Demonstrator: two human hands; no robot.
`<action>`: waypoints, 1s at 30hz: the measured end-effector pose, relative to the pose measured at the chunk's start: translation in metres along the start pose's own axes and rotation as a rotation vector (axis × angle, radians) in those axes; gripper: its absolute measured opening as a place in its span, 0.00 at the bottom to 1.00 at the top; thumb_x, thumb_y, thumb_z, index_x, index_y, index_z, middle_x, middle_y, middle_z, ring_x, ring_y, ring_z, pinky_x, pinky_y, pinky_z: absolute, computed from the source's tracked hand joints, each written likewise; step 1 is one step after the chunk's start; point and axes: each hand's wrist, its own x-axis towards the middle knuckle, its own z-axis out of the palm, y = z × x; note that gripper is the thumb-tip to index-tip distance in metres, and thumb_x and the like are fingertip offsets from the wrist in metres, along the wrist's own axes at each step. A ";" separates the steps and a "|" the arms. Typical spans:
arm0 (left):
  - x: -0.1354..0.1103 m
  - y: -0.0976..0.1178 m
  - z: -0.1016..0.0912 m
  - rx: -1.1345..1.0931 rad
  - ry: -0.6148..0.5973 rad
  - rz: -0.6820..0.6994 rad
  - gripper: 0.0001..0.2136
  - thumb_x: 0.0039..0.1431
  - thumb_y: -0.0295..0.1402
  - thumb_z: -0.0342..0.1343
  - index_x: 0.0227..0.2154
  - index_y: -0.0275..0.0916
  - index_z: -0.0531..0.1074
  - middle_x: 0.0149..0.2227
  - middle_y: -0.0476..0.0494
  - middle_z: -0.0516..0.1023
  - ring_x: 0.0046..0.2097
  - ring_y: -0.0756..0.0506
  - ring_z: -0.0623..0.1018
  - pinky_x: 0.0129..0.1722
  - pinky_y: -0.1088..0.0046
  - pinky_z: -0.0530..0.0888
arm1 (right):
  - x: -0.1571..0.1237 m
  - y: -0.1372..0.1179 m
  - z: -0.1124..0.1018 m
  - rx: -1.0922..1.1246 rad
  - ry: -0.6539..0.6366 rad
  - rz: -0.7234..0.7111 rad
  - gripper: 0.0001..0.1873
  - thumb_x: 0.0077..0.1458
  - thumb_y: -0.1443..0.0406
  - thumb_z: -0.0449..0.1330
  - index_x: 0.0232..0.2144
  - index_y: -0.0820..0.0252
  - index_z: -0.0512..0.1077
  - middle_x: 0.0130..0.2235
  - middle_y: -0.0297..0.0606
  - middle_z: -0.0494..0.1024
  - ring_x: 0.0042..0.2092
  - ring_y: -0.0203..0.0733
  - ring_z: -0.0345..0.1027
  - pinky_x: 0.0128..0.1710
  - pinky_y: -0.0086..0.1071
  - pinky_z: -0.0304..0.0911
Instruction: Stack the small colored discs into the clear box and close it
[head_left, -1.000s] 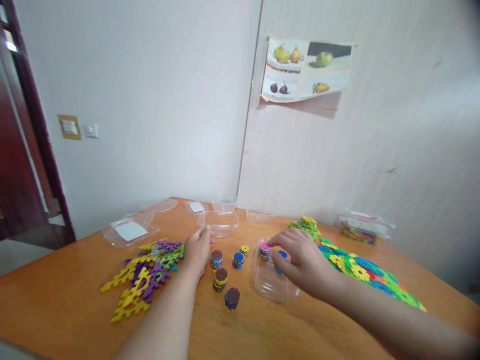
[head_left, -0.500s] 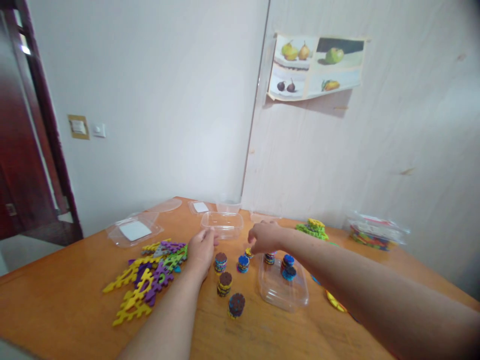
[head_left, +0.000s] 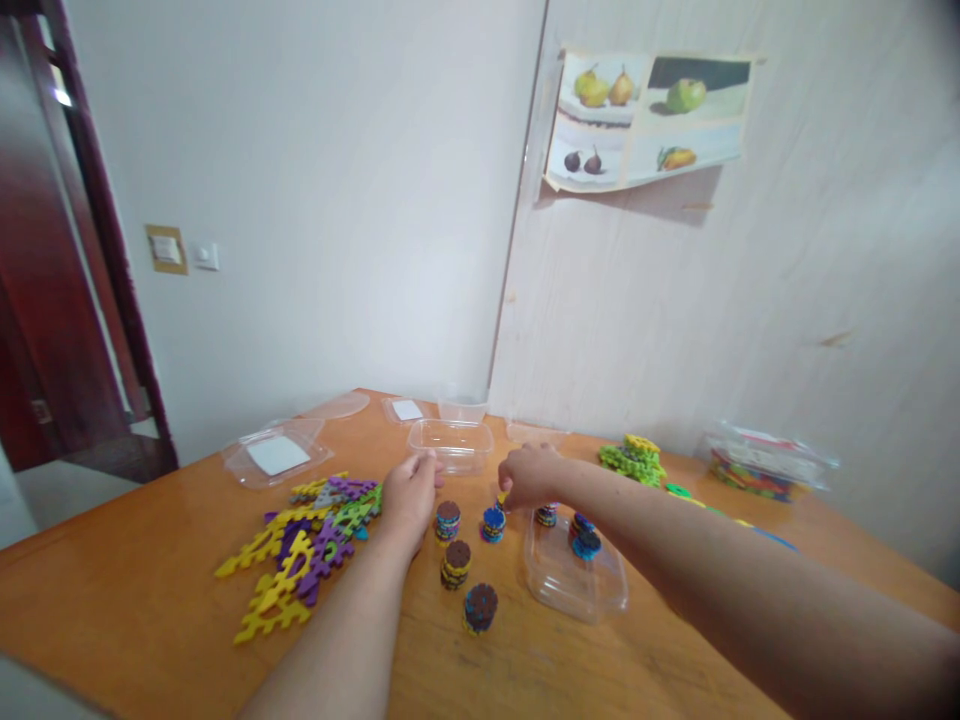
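Note:
My right hand reaches over the table with its fingers closed on a small stack of yellow-topped notched discs, mostly hidden behind the fingers. My left hand rests on the tabletop, loosely open, with nothing visible in it. Between the hands stands a blue-topped stack. Brown-topped stacks of notched discs stand nearer: one beside my left hand, another below it, and a third closest to me. A clear plastic tub under my right forearm holds several more disc stacks.
Yellow, purple and green toothed pieces lie heaped at left. Behind my hands is a clear tub; a clear lid lies back left. Green pieces and a filled clear box sit at right. A wall bounds the table.
The view has shifted slightly. My right hand has closed in on the yellow-topped stack, which now shows less beneath the fingers. My left hand has hardly moved.

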 end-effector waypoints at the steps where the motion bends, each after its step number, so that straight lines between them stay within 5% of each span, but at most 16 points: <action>1: 0.000 0.000 0.000 0.007 -0.002 0.003 0.21 0.53 0.51 0.50 0.28 0.36 0.76 0.25 0.41 0.79 0.27 0.44 0.76 0.27 0.71 0.68 | 0.000 0.000 0.000 0.005 0.004 -0.002 0.20 0.41 0.52 0.65 0.38 0.51 0.79 0.43 0.43 0.79 0.49 0.60 0.68 0.46 0.51 0.60; 7: 0.003 -0.005 0.000 0.029 -0.015 0.027 0.21 0.54 0.50 0.50 0.29 0.36 0.76 0.26 0.41 0.79 0.28 0.44 0.76 0.27 0.72 0.68 | -0.015 0.010 -0.018 0.049 0.097 0.002 0.23 0.44 0.51 0.64 0.44 0.50 0.77 0.47 0.43 0.77 0.50 0.57 0.67 0.46 0.45 0.61; 13: 0.003 -0.007 0.002 0.030 -0.007 0.030 0.20 0.55 0.48 0.50 0.28 0.36 0.76 0.25 0.43 0.78 0.28 0.45 0.75 0.27 0.72 0.68 | -0.064 0.045 -0.032 0.072 0.180 -0.043 0.18 0.49 0.54 0.61 0.42 0.49 0.77 0.48 0.39 0.76 0.52 0.52 0.65 0.52 0.42 0.57; 19: 0.003 -0.006 0.001 0.052 -0.025 0.044 0.20 0.54 0.49 0.50 0.29 0.37 0.76 0.27 0.42 0.79 0.29 0.43 0.77 0.28 0.72 0.68 | -0.100 0.066 -0.008 0.066 0.165 -0.060 0.15 0.45 0.55 0.64 0.37 0.49 0.78 0.49 0.39 0.76 0.51 0.54 0.65 0.51 0.46 0.56; 30: 0.002 -0.004 0.000 0.073 -0.029 0.044 0.21 0.55 0.51 0.49 0.29 0.37 0.76 0.25 0.43 0.78 0.27 0.45 0.74 0.28 0.72 0.67 | -0.101 0.066 0.019 0.013 0.140 -0.020 0.15 0.44 0.55 0.65 0.37 0.47 0.79 0.53 0.40 0.73 0.56 0.56 0.62 0.56 0.53 0.48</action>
